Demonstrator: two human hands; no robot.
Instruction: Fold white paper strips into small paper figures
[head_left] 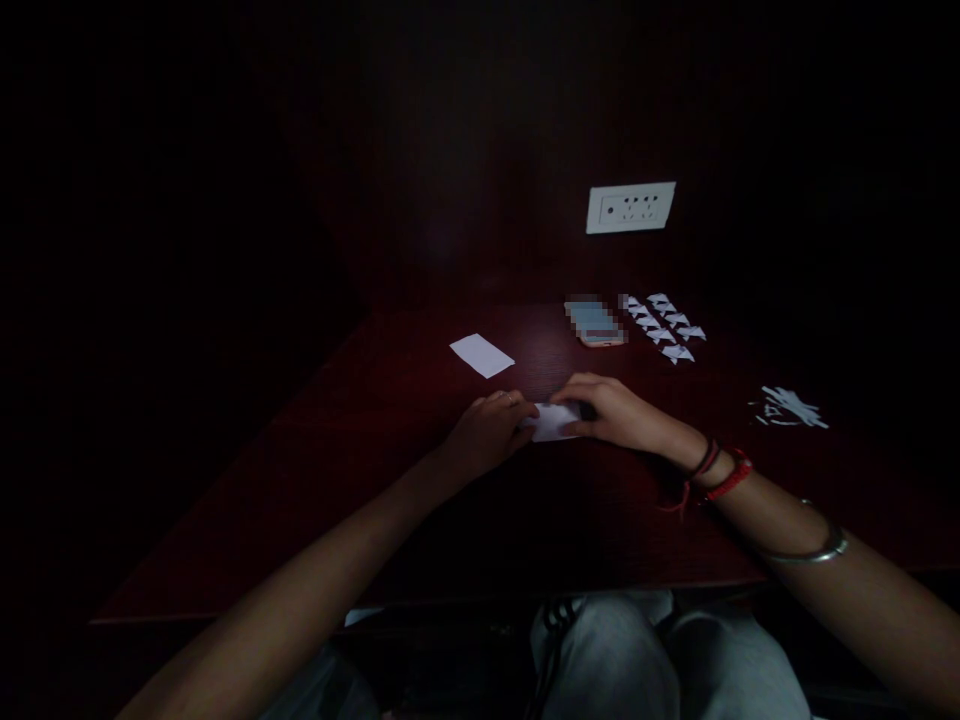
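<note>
A small white piece of paper (pixel 553 421) lies on the dark red table (pixel 420 500) between my hands. My left hand (pixel 487 430) is curled, its fingertips pressing on the paper's left edge. My right hand (pixel 611 412) lies over the paper's right side, fingers bent down onto it. Red and dark cords and a metal bangle sit on my right wrist and forearm. The scene is very dim.
A second white paper slip (pixel 481 355) lies behind my left hand. A phone (pixel 595 322) rests further back, with several folded white paper shapes (pixel 664 325) to its right. Paper scraps (pixel 787 408) lie at the right. A white wall socket (pixel 630 207) is behind.
</note>
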